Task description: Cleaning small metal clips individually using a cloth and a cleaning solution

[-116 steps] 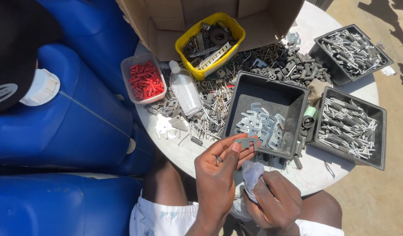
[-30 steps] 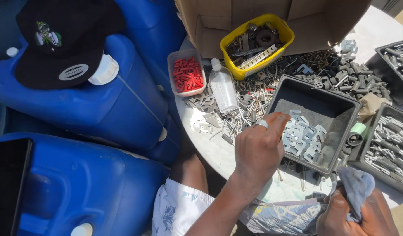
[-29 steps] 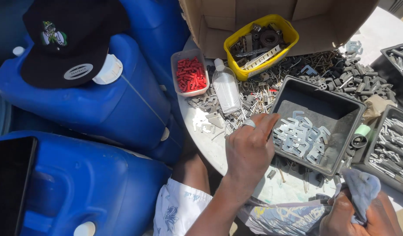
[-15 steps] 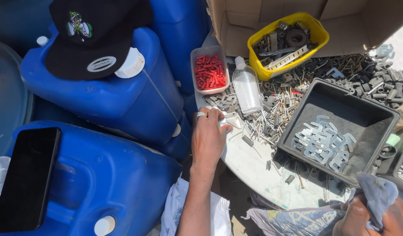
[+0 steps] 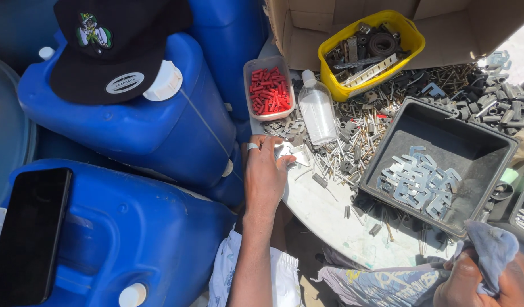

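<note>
Blue jerrycans: three (image 5: 131,125) (image 5: 114,244) (image 5: 230,34), possibly a fourth shape at far left edge, unclear. Black cap (image 5: 111,45): one. Black phone (image 5: 29,233): one. Yellow tub (image 5: 370,51): one. Clear tray of red plugs (image 5: 268,88): one. Clear bottle (image 5: 318,111): one. Dark tray of metal brackets (image 5: 443,165): one. Cardboard box (image 5: 443,28): one. Hands: two (image 5: 264,173) (image 5: 483,281).
</note>
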